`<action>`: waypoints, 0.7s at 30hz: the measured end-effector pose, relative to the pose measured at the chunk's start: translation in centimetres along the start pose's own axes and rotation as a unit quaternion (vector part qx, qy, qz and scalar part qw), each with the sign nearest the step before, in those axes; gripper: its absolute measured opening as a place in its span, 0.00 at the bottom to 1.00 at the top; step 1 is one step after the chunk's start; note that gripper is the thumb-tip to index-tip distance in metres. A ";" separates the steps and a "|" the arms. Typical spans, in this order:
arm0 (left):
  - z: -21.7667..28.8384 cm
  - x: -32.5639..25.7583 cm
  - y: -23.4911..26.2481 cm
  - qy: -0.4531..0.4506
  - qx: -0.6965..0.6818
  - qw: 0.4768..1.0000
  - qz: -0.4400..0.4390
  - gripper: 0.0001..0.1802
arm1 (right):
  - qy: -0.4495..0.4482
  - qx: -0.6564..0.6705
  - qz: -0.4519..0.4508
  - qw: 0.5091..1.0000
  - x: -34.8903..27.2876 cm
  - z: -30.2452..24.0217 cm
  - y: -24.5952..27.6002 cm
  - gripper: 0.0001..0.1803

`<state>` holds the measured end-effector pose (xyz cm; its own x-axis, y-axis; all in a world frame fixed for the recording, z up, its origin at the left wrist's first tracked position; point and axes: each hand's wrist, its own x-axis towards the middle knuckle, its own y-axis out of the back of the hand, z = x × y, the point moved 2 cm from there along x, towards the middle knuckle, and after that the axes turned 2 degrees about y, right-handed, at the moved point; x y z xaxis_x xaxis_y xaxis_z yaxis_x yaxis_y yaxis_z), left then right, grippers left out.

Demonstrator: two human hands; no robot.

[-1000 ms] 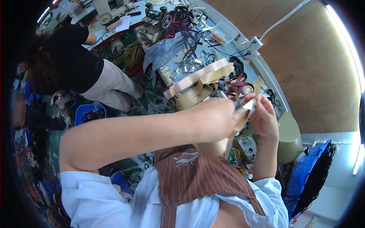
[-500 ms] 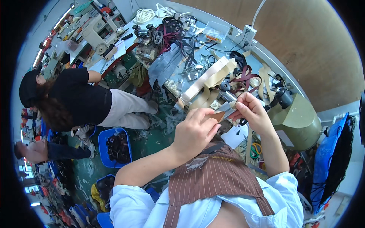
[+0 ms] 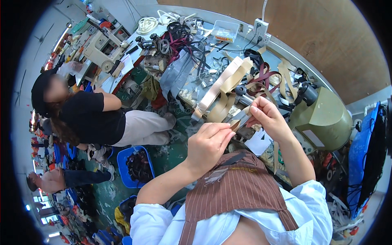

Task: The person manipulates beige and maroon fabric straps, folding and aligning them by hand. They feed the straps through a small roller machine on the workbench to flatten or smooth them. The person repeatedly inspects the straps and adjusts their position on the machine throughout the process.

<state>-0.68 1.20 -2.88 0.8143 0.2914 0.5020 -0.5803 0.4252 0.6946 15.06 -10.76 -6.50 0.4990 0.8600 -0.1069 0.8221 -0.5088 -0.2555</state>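
My left hand (image 3: 208, 143) is closed, pinching the near end of a small tan-and-grey strip (image 3: 241, 119). That end is folded or curled, with a brown inner face showing. My right hand (image 3: 268, 116) is closed on the strip's far end, thumb against bent fingers. The strip stretches between both hands, just in front of the bench edge and above my brown striped apron (image 3: 241, 183). Just beyond it are a dark metal machine part with a round knob (image 3: 241, 90) and wide beige bands (image 3: 224, 107). What the strip belongs to, I cannot tell.
An olive-green machine housing (image 3: 322, 118) stands right of my hands. The bench carries tangled dark straps (image 3: 179, 34), a grey cloth (image 3: 177, 73) and a clear plastic box (image 3: 225, 31). A person in black (image 3: 94, 114) stands left, near a blue basket (image 3: 136, 167).
The view has shifted, so the bench and floor sit differently. Both hands keep hold of the strip, and its brown curled end now faces me more. The person in black has turned.
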 end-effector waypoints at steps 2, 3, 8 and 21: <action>0.0 -0.1 -0.3 0.015 -0.007 1.000 0.001 0.06 | -0.009 0.043 0.005 0.999 0.0 0.5 0.1 0.07; -0.1 -0.2 -0.4 0.023 -0.010 1.000 0.002 0.06 | -0.015 0.069 0.004 0.997 0.1 0.9 0.2 0.07; -1.3 -0.3 -1.6 0.072 -0.030 0.996 0.043 0.05 | 0.051 0.004 0.055 0.997 -0.2 4.5 1.8 0.15; -6.0 -5.7 -14.7 0.186 -0.060 0.980 0.039 0.04 | -0.037 0.044 -0.263 0.963 -4.0 21.2 -7.9 0.24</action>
<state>3.24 -1.55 -19.06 0.7283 0.6098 0.3124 -0.6532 0.4803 0.5853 0.72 -9.37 -24.43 -0.0034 1.0000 -0.0066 0.9275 0.0006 -0.3737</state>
